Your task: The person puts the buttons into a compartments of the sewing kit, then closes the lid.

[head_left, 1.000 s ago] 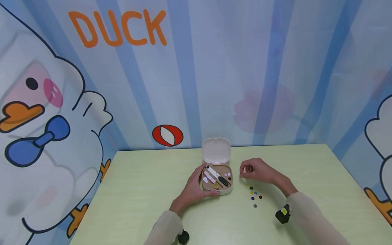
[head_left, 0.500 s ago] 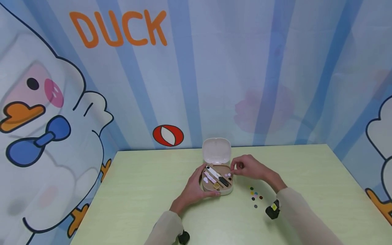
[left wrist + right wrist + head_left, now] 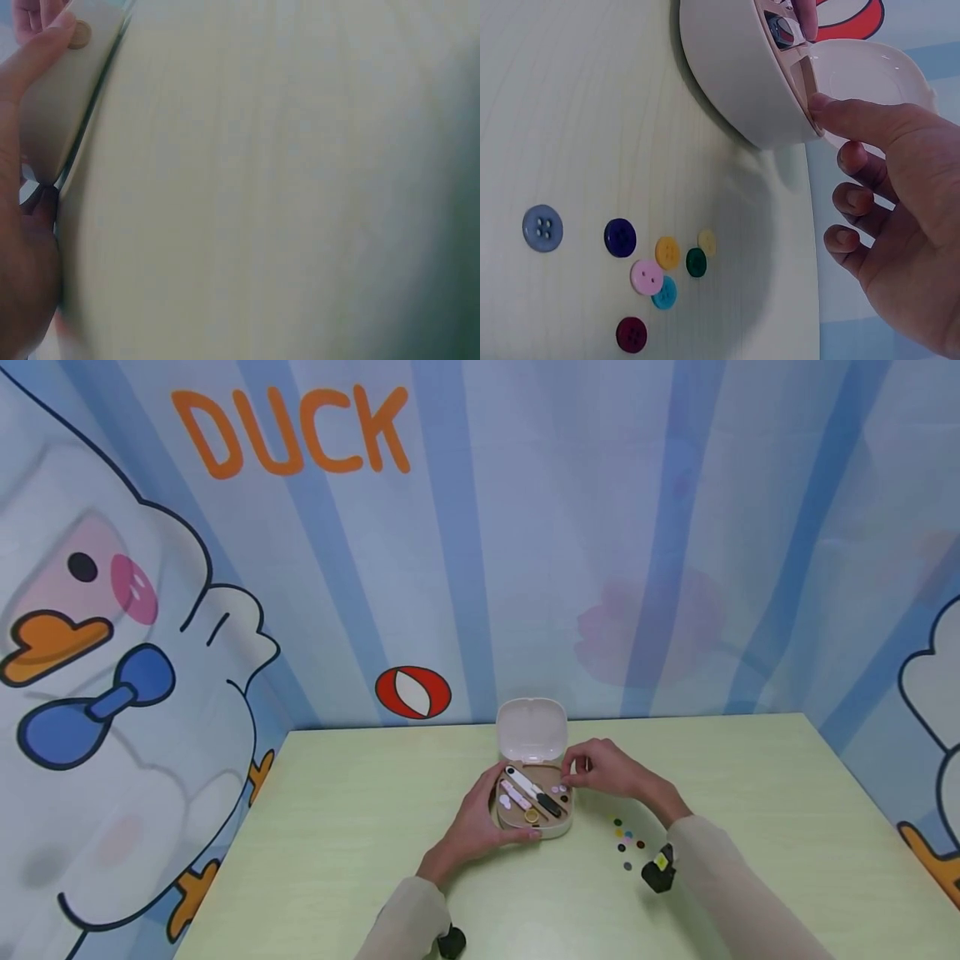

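**Case with raised lid near the middle of the desk's far edge: contents and hand positions**

Lettering: "DUCK" [image 3: 288, 431], orange capitals, upper left of the striped blue backdrop [image 3: 525, 527]. A red-and-white oval mark [image 3: 413, 692] is printed lower down, just above the desk's far edge.

Container: the white case [image 3: 555, 832] stands on the pale desk [image 3: 360, 860], near the middle of its far edge. The lid [image 3: 532, 731] is upright at the rear. A round catch [image 3: 81, 34] is on the front wall.

Contents of the tan tray [image 3: 540, 773]:
- White-and-black tool [image 3: 533, 791], lying diagonally.
- Pink-and-white stick [image 3: 516, 795], alongside the tool.
- White pieces [image 3: 506, 802], left side; outline unclear.
- Gold-coloured round item [image 3: 532, 817], toward the front.
- Small pale pink buttons [image 3: 555, 789] and a dark button [image 3: 564, 798], right side.

Left hand [image 3: 474, 819]: grasps the case, fingers along the left side, thumb across the front wall at the catch.

Right hand [image 3: 606, 768]: fingers bent, thumb and forefinger drawn together at the tray's right edge. Whether they pinch anything cannot be told.

Loose buttons: eight lie on the desk, between the case and the desk's right edge: grey-blue [image 3: 542, 228], navy [image 3: 620, 238], orange-yellow [image 3: 667, 253], cream [image 3: 707, 241], green [image 3: 696, 262], pink [image 3: 646, 277], light blue [image 3: 664, 294] and dark red [image 3: 631, 334]. Pink overlaps light blue; grey-blue lies closest to the near edge.
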Demonstrator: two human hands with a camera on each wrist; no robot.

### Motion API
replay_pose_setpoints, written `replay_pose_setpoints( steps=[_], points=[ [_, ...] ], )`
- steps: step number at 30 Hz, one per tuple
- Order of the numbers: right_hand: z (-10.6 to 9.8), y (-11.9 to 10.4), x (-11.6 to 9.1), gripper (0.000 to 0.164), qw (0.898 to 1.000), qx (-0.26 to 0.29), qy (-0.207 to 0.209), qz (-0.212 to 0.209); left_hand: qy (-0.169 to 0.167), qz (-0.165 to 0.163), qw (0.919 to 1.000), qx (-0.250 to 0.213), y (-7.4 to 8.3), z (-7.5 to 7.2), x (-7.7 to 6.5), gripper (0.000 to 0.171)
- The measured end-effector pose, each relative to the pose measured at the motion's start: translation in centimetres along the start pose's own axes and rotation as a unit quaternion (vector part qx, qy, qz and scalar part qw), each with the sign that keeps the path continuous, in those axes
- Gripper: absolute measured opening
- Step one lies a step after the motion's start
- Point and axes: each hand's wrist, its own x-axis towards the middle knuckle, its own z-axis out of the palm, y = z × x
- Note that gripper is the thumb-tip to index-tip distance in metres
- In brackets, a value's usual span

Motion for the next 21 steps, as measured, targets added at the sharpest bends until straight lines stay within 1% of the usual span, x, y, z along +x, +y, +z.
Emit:
replay_pose_setpoints(
  steps=[13,16,21],
  points=[
    [0.11,0.13,0.43,0.006,1.000,-0.004,0.001,0.018,-0.001,-0.005,1.0000,0.004,-0.10,0.04,0.08,0.120],
    [0.07,0.13,0.42,0.005,1.000,-0.003,0.002,0.015,0.001,-0.004,1.0000,0.007,-0.28,0.08,0.16,0.121],
    [0.07,0.12,0.39,0.003,1.000,-0.004,-0.001,0.026,0.002,-0.002,1.0000,0.008,-0.41,0.15,0.16,0.121]
  ],
)
